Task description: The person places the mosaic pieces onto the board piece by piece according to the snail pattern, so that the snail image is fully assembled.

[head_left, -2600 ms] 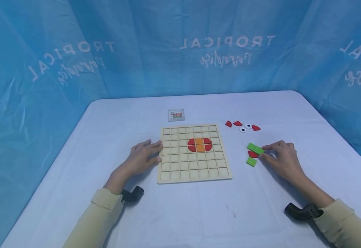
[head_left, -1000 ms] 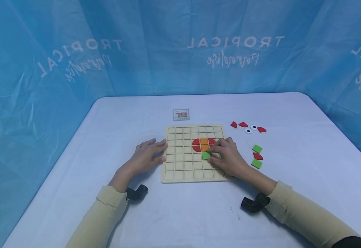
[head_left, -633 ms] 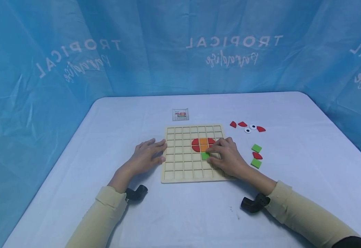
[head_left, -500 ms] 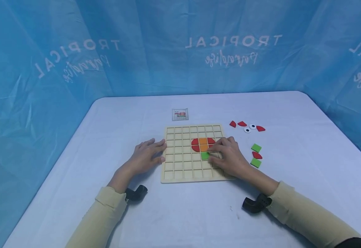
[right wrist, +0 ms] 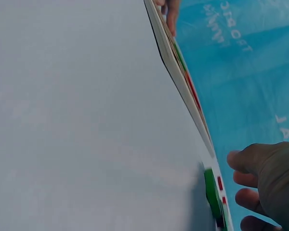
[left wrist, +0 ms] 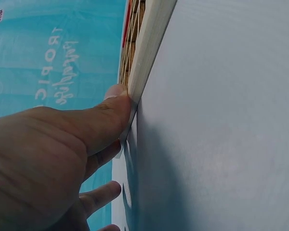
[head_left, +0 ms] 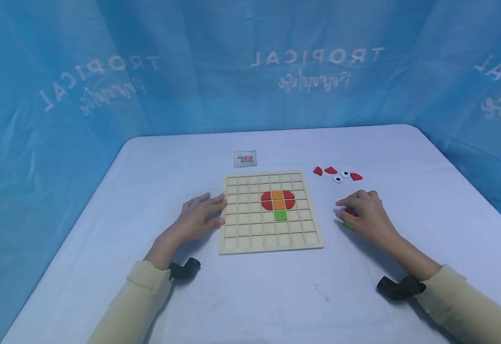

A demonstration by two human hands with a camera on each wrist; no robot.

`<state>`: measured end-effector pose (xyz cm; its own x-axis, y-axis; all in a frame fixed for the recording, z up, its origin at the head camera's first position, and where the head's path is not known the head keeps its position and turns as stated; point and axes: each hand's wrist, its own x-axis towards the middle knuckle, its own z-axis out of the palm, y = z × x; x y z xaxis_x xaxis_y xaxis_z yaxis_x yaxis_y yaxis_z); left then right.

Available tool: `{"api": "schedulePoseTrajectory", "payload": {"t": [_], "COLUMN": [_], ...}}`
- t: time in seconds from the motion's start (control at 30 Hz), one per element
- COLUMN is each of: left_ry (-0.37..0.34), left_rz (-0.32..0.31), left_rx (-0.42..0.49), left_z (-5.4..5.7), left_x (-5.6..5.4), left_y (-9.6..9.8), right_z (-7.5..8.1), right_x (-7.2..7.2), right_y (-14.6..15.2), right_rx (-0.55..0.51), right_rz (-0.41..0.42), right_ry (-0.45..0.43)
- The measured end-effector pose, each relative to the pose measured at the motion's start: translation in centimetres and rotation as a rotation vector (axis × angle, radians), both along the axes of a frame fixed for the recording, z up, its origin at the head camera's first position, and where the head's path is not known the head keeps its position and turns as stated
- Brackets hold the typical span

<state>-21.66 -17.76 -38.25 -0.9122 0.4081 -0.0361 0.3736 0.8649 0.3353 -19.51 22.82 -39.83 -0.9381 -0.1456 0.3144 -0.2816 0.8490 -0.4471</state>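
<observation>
My left hand point(head_left: 198, 219) rests at the left edge of a pale wooden grid board point(head_left: 243, 228), its fingers stretched out. In the left wrist view the thumb point(left wrist: 106, 113) touches the board's edge. Two orange tiles point(head_left: 278, 199) sit in the grid with red rounded pieces point(head_left: 266, 200) on both sides, and a green square tile point(head_left: 280, 215) lies right below them. Off to the right of the board, my right hand point(head_left: 368, 217) hovers over a red piece point(head_left: 351, 212) and green tiles point(right wrist: 213, 192), partly hiding them. Its thumb and index finger are apart, nothing between them.
Behind the board lies a small picture card point(head_left: 245, 158). At the back right are several red pieces point(head_left: 330, 170) and two white eye discs point(head_left: 338, 179). A blue printed curtain point(head_left: 216, 71) hangs behind the white table point(head_left: 267, 296).
My right hand first carried a green tile onto the board, below the orange ones. It has since let go and moved right, back over the loose pieces. The left hand stays at the board.
</observation>
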Motion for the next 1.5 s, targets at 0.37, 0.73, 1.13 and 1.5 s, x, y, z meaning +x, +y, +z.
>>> {"api": "schedulePoseTrajectory", "payload": {"t": [0.37, 0.73, 1.13, 1.5], "left_ry": [-0.015, -0.007, -0.002, -0.008], "left_rz": [0.029, 0.014, 0.005, 0.003], "left_rx": [0.005, 0.014, 0.028, 0.029], "left_z": [-0.4, -0.3, 0.1, -0.1], "left_x": [0.1, 0.1, 0.3, 0.1], "left_y": [-0.5, -0.4, -0.2, -0.1], "right_z": [-0.3, -1.1, -0.8, -0.4], "right_x": [0.7, 0.4, 0.2, 0.0], "right_y": [3.7, 3.9, 3.0, 1.2], "right_rx": [0.028, 0.032, 0.041, -0.014], "right_rz": [-0.059, -0.040, -0.042, -0.030], "right_ry": [-0.056, -0.039, -0.046, -0.022]}}
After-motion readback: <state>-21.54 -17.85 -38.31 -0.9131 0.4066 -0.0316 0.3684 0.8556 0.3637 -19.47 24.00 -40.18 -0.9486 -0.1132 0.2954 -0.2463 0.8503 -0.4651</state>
